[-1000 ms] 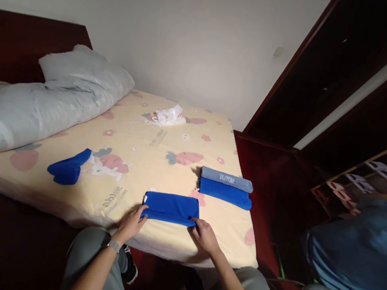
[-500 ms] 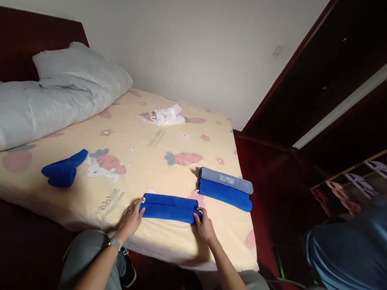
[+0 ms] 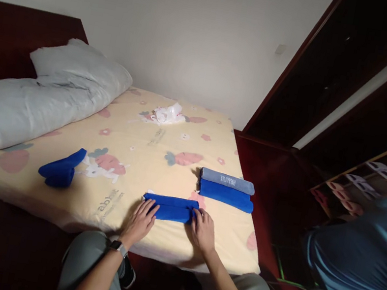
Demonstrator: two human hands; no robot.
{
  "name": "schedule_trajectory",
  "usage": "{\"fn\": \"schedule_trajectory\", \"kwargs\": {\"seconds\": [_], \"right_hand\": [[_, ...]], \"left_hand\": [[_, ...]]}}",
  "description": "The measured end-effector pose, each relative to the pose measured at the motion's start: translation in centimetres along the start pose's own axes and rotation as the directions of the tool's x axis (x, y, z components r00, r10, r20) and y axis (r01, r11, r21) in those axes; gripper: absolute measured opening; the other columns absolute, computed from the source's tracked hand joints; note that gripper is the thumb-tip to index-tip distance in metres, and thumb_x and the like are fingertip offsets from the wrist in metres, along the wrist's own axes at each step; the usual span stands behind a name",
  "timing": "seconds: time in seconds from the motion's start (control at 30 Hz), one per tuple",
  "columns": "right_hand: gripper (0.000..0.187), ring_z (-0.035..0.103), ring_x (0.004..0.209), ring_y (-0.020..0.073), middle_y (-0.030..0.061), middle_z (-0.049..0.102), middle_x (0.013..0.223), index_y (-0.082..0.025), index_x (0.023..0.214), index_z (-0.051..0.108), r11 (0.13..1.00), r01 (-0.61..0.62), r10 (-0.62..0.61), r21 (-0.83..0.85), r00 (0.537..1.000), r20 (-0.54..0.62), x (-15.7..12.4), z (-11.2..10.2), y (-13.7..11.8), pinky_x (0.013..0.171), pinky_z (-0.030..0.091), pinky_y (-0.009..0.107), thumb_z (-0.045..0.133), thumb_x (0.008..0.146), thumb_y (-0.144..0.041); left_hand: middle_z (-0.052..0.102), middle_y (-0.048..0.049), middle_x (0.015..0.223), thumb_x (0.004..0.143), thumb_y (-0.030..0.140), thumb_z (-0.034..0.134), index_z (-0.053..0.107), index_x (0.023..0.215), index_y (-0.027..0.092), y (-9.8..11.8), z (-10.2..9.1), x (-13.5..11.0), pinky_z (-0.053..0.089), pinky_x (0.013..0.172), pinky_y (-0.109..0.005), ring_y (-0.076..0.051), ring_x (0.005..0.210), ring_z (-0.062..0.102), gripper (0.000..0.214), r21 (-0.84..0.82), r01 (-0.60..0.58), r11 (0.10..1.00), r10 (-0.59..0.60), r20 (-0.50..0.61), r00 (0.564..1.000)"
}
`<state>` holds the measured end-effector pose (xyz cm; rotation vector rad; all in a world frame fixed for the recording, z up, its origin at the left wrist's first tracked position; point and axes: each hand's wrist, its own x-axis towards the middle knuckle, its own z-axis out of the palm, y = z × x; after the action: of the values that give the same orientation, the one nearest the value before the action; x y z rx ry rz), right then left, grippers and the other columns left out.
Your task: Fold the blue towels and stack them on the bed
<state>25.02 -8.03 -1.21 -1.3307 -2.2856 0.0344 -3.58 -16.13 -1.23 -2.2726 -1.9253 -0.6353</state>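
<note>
A blue towel [image 3: 172,213], folded into a narrow strip with a seam along its length, lies flat near the bed's front edge. My left hand [image 3: 141,221] rests on its left end, fingers spread over the cloth and a watch on the wrist. On the right end lies my right hand [image 3: 203,229], open, its fingertips touching the towel's top. Just behind and to the right sits a folded towel [image 3: 225,195], blue in front with a grey band [image 3: 227,180] bearing white lettering. Farther left is another blue cloth [image 3: 62,168], loosely folded.
The bed [image 3: 153,158] has a cream sheet printed with carrots and rabbits. A grey quilt [image 3: 52,95] is heaped at the left, and a crumpled white plastic bag [image 3: 169,113] lies toward the wall. At right are a person's blue garment [image 3: 365,255] and a shoe rack [image 3: 374,184].
Both hands have gone from gripping the towel's ends to lying on top of it. My left hand has shifted inward over the cloth; the towel stays nearly in place.
</note>
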Motion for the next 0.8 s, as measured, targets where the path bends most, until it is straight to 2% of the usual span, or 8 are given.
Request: {"fn": "schedule_trajectory", "kwargs": {"seconds": [0.07,0.17,0.3,0.5,0.63,0.7,0.8], "right_hand": [[0.044,0.046,0.132,0.0289,0.0128,0.051,0.144,-0.020,0.141,0.049,0.992,0.120,-0.121,0.028,0.992,0.036,-0.3,0.4,-1.3,0.109,0.037,0.046,0.037,0.100,-0.029],[0.050,0.036,0.142,0.0295,0.0111,0.043,0.153,-0.018,0.147,0.043,0.979,0.201,-0.201,0.013,0.975,0.092,-0.5,1.7,-2.5,0.117,0.030,0.050,0.041,0.098,-0.028],[0.052,0.042,0.139,0.0256,0.0092,0.050,0.149,-0.022,0.151,0.039,0.976,0.219,-0.219,0.011,0.969,0.118,-0.6,2.9,-1.9,0.115,0.033,0.049,0.039,0.099,-0.022],[0.051,0.053,0.129,0.0252,0.0115,0.057,0.141,-0.020,0.144,0.048,0.972,0.231,-0.236,0.053,0.957,0.171,0.3,2.0,0.0,0.110,0.041,0.045,0.045,0.094,-0.015],[0.046,0.058,0.120,0.0263,0.0117,0.063,0.132,-0.019,0.136,0.056,0.979,0.125,-0.158,0.158,0.964,0.213,1.8,1.2,0.9,0.106,0.044,0.044,0.050,0.090,-0.019],[0.042,0.061,0.115,0.0264,0.0114,0.066,0.126,-0.019,0.132,0.058,0.966,0.080,-0.148,0.246,0.951,0.272,2.8,0.9,1.5,0.103,0.045,0.043,0.050,0.092,-0.025],[0.037,0.065,0.108,0.0260,0.0110,0.069,0.120,-0.020,0.127,0.060,0.924,-0.004,-0.150,0.383,0.917,0.370,4.5,0.5,2.7,0.097,0.048,0.039,0.049,0.093,-0.031]], "left_hand": [[0.033,-0.0032,0.160,0.097,0.027,0.040,0.035,0.153,0.029,0.8,0.2,0.3,0.027,0.121,-0.049,-0.025,0.147,0.030,0.056,-0.004,-0.079,0.997,0.079,0.053,0.995],[0.033,-0.0026,0.160,0.097,0.023,0.039,0.028,0.155,0.030,0.8,0.5,0.7,0.027,0.121,-0.048,-0.023,0.146,0.033,0.060,-0.013,-0.104,0.994,0.105,0.109,0.988],[0.040,-0.0017,0.157,0.097,0.023,0.039,0.025,0.156,0.030,-0.3,0.6,0.9,0.028,0.121,-0.044,-0.019,0.143,0.038,0.060,-0.039,-0.143,0.989,0.147,0.152,0.977],[0.043,-0.0011,0.155,0.085,0.009,0.042,0.032,0.153,0.027,-2.2,0.5,1.3,0.028,0.121,-0.040,-0.017,0.142,0.040,0.071,-0.087,-0.156,0.984,0.172,0.221,0.960],[0.055,-0.0031,0.146,0.087,0.016,0.048,0.048,0.143,0.027,-3.4,0.0,2.0,0.033,0.117,-0.040,-0.019,0.135,0.049,0.057,-0.185,-0.058,0.981,0.102,0.237,0.966],[0.062,-0.0043,0.137,0.089,0.021,0.051,0.055,0.136,0.027,-3.9,-0.3,2.6,0.038,0.112,-0.039,-0.021,0.127,0.056,0.047,-0.239,0.026,0.971,0.035,0.247,0.968],[0.070,-0.0064,0.121,0.089,0.023,0.054,0.061,0.125,0.025,-4.8,-0.8,3.8,0.048,0.095,-0.032,-0.021,0.109,0.066,0.037,-0.315,0.171,0.934,-0.075,0.294,0.953]]}}
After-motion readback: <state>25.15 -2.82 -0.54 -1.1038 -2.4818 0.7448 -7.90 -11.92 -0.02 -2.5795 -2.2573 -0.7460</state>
